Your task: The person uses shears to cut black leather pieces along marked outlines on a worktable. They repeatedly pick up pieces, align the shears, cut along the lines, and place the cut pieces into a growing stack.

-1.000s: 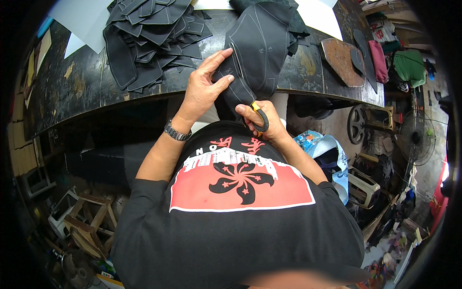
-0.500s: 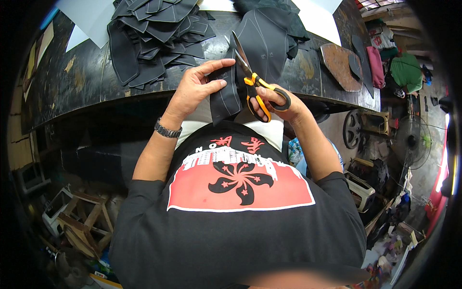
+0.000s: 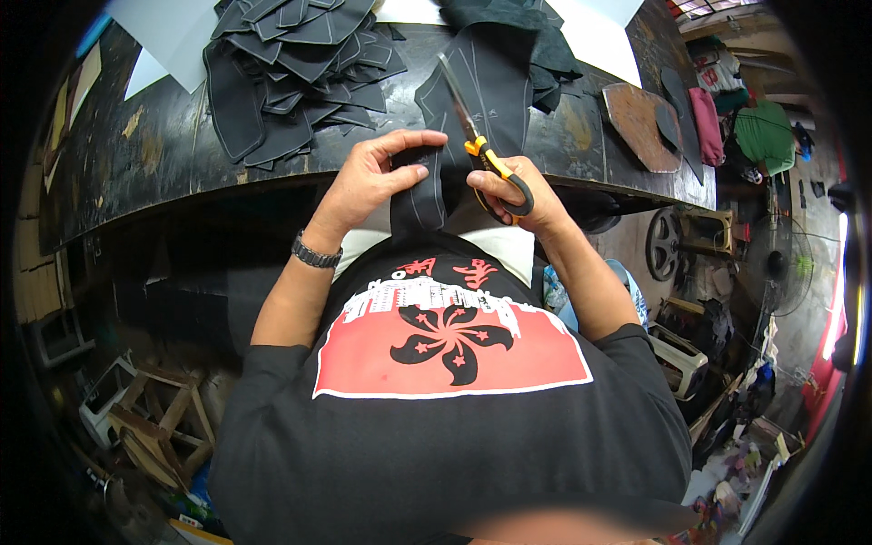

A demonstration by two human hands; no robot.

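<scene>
My left hand (image 3: 371, 174) pinches a narrow black leather-like piece (image 3: 421, 202) with white marked lines between thumb and fingers. The piece hangs down at the table's near edge, in front of my shirt. To its right, my right hand (image 3: 530, 193) grips scissors (image 3: 470, 118) with yellow and black handles. Their blades point up and away and look nearly together, a little apart from the held piece. Beyond the blades lies a larger black sheet (image 3: 495, 77) with white outlines, reaching the table's near edge. Some fingers of my right hand are hidden behind the handles.
A heap of cut black pieces (image 3: 291, 77) covers the table's far left middle. Dark crumpled material (image 3: 552, 68) and white sheets (image 3: 595, 36) lie at the back. A brown board (image 3: 640, 127) rests at the right, and a fan (image 3: 779, 263) stands beyond the table.
The scissor blades have come together, and my right hand has moved slightly right, away from the held piece. The larger sheet has shifted a little left and nearer.
</scene>
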